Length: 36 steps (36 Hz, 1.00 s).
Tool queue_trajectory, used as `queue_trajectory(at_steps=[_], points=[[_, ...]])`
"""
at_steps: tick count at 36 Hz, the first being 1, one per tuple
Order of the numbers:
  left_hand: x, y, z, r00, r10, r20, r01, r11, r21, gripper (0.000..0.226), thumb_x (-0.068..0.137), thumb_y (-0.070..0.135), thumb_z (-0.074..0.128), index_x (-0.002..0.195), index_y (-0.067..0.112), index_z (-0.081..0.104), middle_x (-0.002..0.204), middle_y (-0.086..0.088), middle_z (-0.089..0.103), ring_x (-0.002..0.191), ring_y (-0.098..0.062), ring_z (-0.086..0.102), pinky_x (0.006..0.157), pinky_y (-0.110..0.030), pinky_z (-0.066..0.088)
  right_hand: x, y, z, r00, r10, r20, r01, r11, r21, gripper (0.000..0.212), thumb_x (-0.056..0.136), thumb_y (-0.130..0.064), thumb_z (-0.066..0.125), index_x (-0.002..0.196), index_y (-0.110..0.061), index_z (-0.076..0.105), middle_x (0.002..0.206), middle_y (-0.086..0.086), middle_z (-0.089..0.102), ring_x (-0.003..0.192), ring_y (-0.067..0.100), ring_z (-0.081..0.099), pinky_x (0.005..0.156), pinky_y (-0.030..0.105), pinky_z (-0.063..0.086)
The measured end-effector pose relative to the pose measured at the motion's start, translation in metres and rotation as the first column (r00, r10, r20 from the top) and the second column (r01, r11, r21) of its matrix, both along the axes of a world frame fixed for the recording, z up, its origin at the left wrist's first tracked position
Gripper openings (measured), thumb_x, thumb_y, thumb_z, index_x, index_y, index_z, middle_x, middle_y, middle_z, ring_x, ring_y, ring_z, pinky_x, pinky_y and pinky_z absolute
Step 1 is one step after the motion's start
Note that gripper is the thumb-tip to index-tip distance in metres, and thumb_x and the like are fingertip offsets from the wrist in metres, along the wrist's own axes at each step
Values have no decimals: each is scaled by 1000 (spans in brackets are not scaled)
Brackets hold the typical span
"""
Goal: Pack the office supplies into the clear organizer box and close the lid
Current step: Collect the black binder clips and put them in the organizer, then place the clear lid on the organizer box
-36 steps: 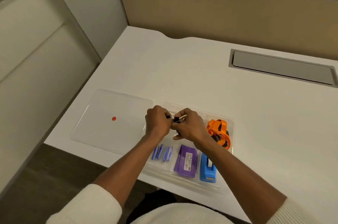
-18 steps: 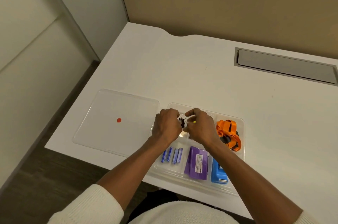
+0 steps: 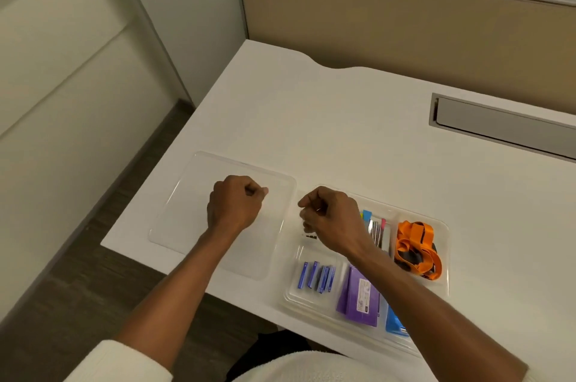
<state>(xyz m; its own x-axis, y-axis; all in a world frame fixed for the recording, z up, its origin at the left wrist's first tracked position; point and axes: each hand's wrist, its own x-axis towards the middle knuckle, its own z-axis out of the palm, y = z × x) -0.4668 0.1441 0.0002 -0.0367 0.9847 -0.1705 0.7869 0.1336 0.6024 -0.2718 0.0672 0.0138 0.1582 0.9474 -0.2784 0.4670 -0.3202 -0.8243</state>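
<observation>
The clear organizer box lies open at the desk's near edge. It holds an orange lanyard, a purple packet, a blue stapler, several small blue boxes and coloured sticky tabs. A small black clip lies in the far left compartment. My right hand hovers just above that compartment, fingers curled in, nothing visible in them. The clear lid lies flat to the left of the box. My left hand is a closed fist over the lid.
The white desk ends close behind the lid on the left and near sides, with dark floor below. A grey cable slot is set in the desk at the far right. A tan panel backs the desk.
My hands were together over the far left compartment, holding a small black clip. They have come apart: the left moved left over the lid, and the clip now lies in the compartment.
</observation>
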Motion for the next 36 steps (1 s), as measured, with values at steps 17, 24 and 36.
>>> queue_trajectory(at_steps=[17,24,36], points=[[-102,24,-38,946,154,-284,-147,988,48,30,94,30,75,116,10,70,118,-11,73,108,-29,69,81,-40,58,-102,33,-36,947,199,254,-112,940,-321,67,83,-29,76,136,-5,42,132,20,45,120,35,49,89,32,41],[-115,28,-56,920,132,-368,-155,987,-35,65,92,42,74,139,2,52,138,-19,58,127,-35,55,96,-46,54,-113,34,-42,944,225,241,-104,897,-430,95,77,-42,81,146,-8,24,141,22,31,136,40,27,106,45,40],[-103,38,-64,890,249,-381,-295,953,-65,86,88,58,73,140,-4,43,142,-25,53,130,-41,52,103,-52,49,-119,31,-37,988,-140,-62,111,932,-345,98,73,-42,84,151,-20,29,146,9,35,143,28,24,114,48,39]])
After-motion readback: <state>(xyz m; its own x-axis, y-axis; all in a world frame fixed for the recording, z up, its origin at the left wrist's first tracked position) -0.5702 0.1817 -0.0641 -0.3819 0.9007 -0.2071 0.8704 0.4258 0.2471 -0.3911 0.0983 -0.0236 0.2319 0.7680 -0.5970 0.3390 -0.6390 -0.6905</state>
